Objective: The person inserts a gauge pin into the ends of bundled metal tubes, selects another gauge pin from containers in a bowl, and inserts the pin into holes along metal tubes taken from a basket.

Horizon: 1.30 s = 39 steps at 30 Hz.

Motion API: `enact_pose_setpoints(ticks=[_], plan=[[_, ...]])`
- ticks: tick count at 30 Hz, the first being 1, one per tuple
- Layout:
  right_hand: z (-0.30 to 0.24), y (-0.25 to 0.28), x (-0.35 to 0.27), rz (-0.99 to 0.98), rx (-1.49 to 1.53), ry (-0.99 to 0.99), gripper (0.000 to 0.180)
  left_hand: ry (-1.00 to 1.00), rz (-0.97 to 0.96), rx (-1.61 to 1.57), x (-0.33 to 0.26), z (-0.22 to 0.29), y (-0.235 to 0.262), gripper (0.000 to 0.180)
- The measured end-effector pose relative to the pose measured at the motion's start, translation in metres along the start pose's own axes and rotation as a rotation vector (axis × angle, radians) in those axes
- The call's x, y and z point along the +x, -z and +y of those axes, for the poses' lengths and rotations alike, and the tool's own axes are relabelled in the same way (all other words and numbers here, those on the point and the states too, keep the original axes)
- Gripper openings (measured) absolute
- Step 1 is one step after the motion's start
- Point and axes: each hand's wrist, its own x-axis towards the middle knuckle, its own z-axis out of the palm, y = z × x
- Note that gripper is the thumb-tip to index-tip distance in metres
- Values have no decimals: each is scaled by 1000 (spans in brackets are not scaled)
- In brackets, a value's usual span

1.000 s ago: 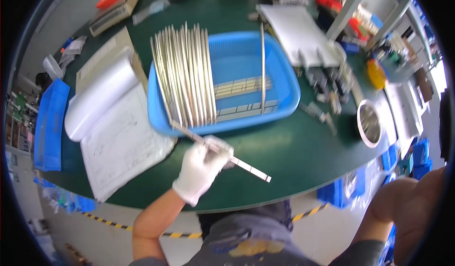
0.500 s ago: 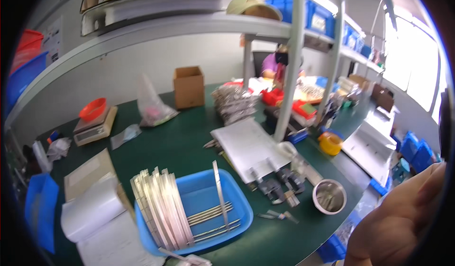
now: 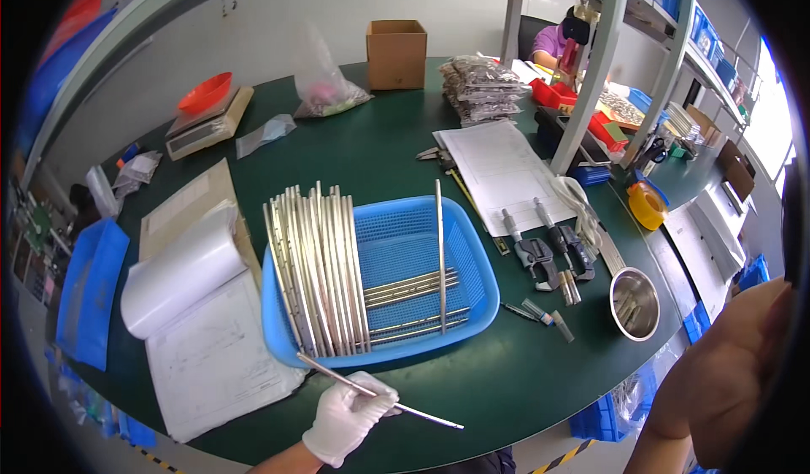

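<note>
Holding a thin silver metal strip (image 3: 380, 393) pinched in its gloved fingers, the left hand (image 3: 346, 417) stays at the near edge of the dark green tabletop (image 3: 354, 149), just before the blue plastic mesh basket (image 3: 472, 259). The view has swung back down from the shelves; the strip looks kept out for handling. The bare right hand (image 3: 726, 373) hangs off to the side; whether it is closed I cannot tell. Far back stand a brown cardboard box (image 3: 396, 52) and a clear plastic bag (image 3: 325, 86).
</note>
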Motion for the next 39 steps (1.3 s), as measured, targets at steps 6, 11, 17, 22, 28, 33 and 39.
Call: enact_pose_setpoints(ticks=[6, 11, 17, 22, 28, 33, 39], plan=[[9, 48, -48, 114, -1, -23, 47, 5, -34, -62, -4, -17, -2, 8], [-2, 106, -75, 118, -76, -83, 46, -15, -181, -89, -4, -12, -7, 8], [-12, -40, -22, 107, 40, -303, 56, -119, 29, -98, -6, 44, 1, 16], [4, -88, -109, -122, 266, -672, 14, -429, 115, 32, 42, 113, -33, 19], [-14, -112, -150, -128, 374, -809, 6, -473, 257, 639, 140, 105, -45, 32], [-10, -113, -157, -200, 319, -815, 4, -257, 200, 954, 186, 61, -56, 34], [-15, -107, -152, -190, 430, -959, 9, -92, 70, 1254, 165, 76, -55, 47]])
